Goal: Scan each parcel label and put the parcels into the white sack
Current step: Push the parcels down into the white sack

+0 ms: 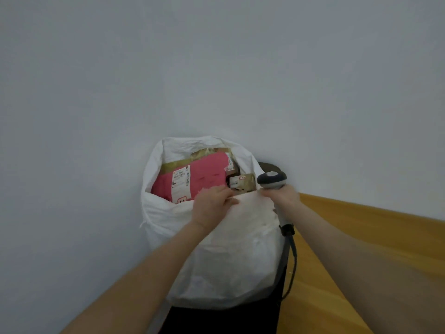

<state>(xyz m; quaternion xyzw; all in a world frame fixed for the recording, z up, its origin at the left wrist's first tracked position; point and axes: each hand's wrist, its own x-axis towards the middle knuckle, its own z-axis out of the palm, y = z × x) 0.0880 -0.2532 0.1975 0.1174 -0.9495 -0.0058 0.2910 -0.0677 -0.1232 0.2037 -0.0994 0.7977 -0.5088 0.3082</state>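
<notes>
The white sack [224,249] stands open in front of me against a pale wall. Inside it lies a pink parcel [204,174] with a white label, and brown cardboard parcels [243,183] sit beside and behind it. My left hand [212,206] pinches the sack's near rim at the middle. My right hand [283,197] grips the handle of a grey barcode scanner [272,180], held just right of the sack's mouth, and its fingertips touch the rim. The scanner's dark cable [290,249] hangs down the sack's right side.
The sack rests on a dark chair or stand [216,319], whose dark back shows behind the scanner. A wooden floor [361,237] runs to the right and below. The pale wall [216,68] fills the rest of the view.
</notes>
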